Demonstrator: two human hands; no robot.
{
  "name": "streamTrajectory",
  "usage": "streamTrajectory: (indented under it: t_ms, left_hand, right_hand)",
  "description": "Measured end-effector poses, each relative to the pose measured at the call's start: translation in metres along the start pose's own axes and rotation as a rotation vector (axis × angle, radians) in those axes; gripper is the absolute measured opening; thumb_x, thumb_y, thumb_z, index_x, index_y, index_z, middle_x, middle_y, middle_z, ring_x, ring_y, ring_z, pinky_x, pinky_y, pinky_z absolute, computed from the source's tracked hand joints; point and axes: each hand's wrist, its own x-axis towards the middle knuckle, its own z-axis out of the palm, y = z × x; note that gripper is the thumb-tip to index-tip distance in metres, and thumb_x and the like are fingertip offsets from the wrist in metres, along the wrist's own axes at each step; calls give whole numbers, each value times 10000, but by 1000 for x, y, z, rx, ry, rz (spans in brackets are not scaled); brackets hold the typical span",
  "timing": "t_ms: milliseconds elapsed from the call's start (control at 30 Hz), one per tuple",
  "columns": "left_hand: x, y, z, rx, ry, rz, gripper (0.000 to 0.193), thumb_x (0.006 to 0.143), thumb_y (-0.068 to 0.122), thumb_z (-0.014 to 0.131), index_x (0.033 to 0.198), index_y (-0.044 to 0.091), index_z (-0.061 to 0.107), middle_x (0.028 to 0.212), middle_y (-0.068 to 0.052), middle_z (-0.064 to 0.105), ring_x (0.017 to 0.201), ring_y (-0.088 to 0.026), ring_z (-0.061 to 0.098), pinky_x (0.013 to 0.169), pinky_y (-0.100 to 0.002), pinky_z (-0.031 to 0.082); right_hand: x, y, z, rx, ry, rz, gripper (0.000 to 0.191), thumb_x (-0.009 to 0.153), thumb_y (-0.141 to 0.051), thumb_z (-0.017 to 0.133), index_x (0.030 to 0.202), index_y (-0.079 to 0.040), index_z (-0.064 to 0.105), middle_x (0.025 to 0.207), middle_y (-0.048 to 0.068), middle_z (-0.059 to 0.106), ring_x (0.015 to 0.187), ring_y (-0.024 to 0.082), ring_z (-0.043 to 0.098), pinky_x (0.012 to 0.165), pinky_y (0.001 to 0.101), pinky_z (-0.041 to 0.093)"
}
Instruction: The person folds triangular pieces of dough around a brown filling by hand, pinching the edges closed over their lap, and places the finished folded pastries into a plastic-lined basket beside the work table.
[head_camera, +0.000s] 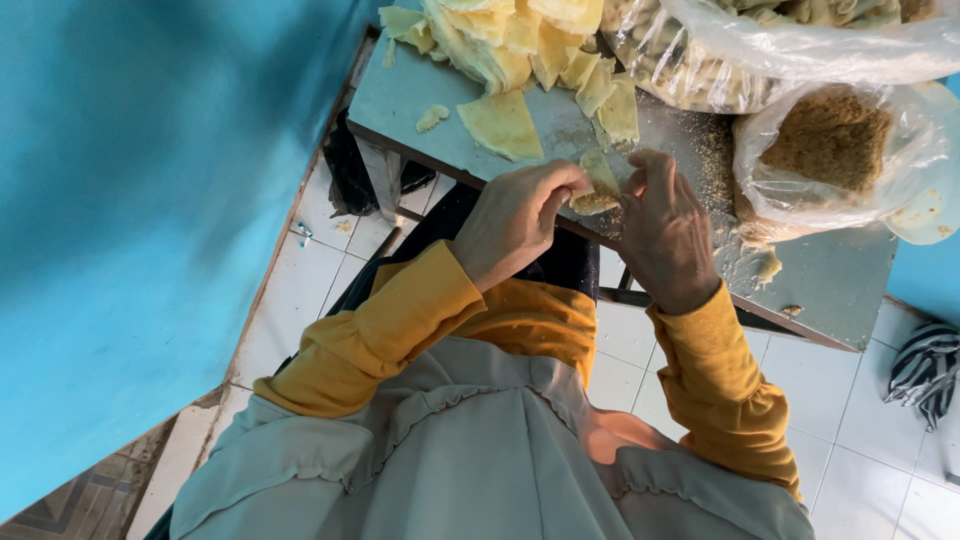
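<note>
- The grey desk (420, 95) carries everything at its near edge, within easy reach of both hands.
- A heap of pale yellow wrapper sheets (510, 40) sits at the far side; one loose sheet (500, 125) lies nearer.
- A clear bag of brown crumb filling (835, 140) stands just beside the right hand.
- The left hand (515, 220) and right hand (665, 235) each keep a pinching grip on one small folded wrapper (597, 195) above the desk edge, pressing it between them.

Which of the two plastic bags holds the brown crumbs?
The smaller bag, right of the hands at the table edge. The big bag behind it holds pale yellow pieces instead.
</note>
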Motion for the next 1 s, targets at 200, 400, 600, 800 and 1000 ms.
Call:
streamTrajectory:
  t_ms: [200,400,600,800,1000]
  left_hand:
    - [1,-10,3,23,-43,71,210,935,-35,674,1129,41,647,1054,-138,722,955,-343,701,838,-408,567]
    - [3,-10,5,69,-115,96,324,863,-54,676,1173,40,669,1123,-133,725,1045,-340,672,914,-414,546]
    - [6,-6,1,142,-182,99,327,884,-73,621,1186,44,671,1138,-129,699,1082,-347,643,943,-421,537]
    - [7,-8,-2,164,-218,108,293,908,-55,613,1174,47,683,1123,-110,700,1080,-329,642,945,-412,532]
    - [7,-12,0,212,-228,134,283,903,-39,622,1176,16,677,1139,-110,687,1092,-320,633,950,-408,529]
  right_hand:
    - [2,-4,-13,244,-51,23,423,996,151,516,1391,16,446,1113,202,609,982,301,691,866,390,582]
    - [5,-7,-14,389,-101,78,517,943,213,514,1412,9,442,1169,183,612,1029,243,702,872,341,591]
    - [8,-14,-13,339,-45,8,524,929,220,569,1393,-2,467,1185,161,626,1029,228,711,917,346,588]
    - [11,-18,-10,270,-10,-52,508,934,200,647,1369,-9,488,1200,160,634,1051,243,724,910,349,587]
    - [8,-11,-2,278,3,-90,520,918,176,692,1358,-22,500,1234,172,611,1035,245,719,920,365,600]
